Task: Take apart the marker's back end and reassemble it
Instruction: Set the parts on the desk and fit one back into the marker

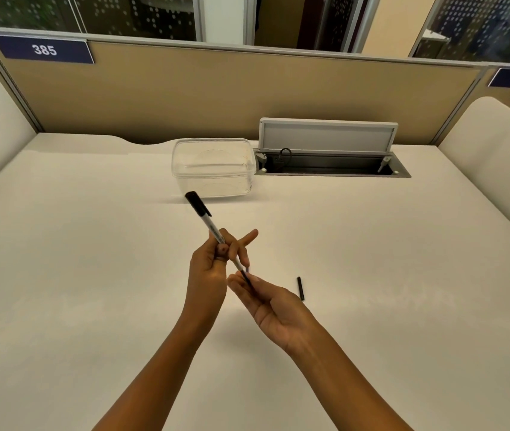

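A white marker (208, 223) with a black cap points up and away from me, held above the desk. My left hand (213, 262) grips its barrel near the lower end. My right hand (266, 301) pinches a thin dark piece (246, 276) that sticks out of the marker's back end. A small black rod-like part (301, 288) lies loose on the desk just right of my right hand.
A clear plastic box (213, 168) stands behind the marker on the beige desk (92, 244). To its right is an open cable hatch (331, 164) with its lid raised. Padded dividers flank the desk left and right.
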